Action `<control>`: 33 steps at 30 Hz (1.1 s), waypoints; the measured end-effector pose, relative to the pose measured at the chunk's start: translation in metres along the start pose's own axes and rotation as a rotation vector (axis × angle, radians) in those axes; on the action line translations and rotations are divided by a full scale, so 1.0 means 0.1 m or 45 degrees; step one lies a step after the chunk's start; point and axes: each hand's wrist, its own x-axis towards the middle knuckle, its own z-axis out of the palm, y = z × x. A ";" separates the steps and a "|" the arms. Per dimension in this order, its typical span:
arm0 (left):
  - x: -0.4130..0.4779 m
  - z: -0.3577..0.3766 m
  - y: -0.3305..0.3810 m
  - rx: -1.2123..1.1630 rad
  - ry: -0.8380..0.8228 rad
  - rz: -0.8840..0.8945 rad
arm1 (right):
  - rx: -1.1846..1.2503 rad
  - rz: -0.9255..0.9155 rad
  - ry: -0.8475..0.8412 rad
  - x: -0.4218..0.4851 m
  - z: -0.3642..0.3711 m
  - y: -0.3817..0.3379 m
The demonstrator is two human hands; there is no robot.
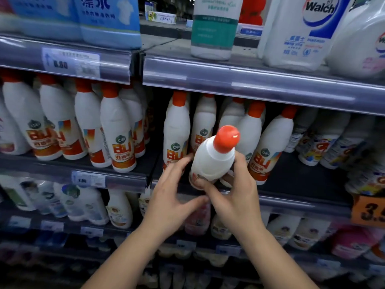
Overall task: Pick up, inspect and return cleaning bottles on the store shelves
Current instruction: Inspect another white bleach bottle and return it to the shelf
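Observation:
A white cleaning bottle (pixel 212 159) with an orange-red cap is tilted toward me in front of the middle shelf (pixel 245 84). My right hand (pixel 235 197) grips its lower body, thumb across the front near the base. My left hand (pixel 170 195) is just left of the bottle with fingers spread, fingertips close to its side; whether they touch is unclear. Behind it, rows of matching white bottles (pixel 177 132) with orange caps and orange labels stand upright on the same shelf.
The top shelf holds blue packs (pixel 108 19), a white-and-green bottle (pixel 214 28) and large white jugs (pixel 300 32). Lower shelves carry several smaller white and pink bottles (pixel 83 203). An orange price sign (pixel 368 211) hangs at the right edge.

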 end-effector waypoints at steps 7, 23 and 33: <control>-0.19 0.09 0.22 -0.312 -0.268 -0.091 | 0.323 0.181 -0.131 -0.19 -0.52 -0.15; -0.57 0.10 0.34 -0.414 -0.286 -0.022 | 0.637 -0.018 -0.432 -0.48 -0.69 -0.65; -0.17 -0.27 0.15 -0.488 -0.511 0.058 | 0.562 0.124 -0.101 -0.26 -0.30 -0.85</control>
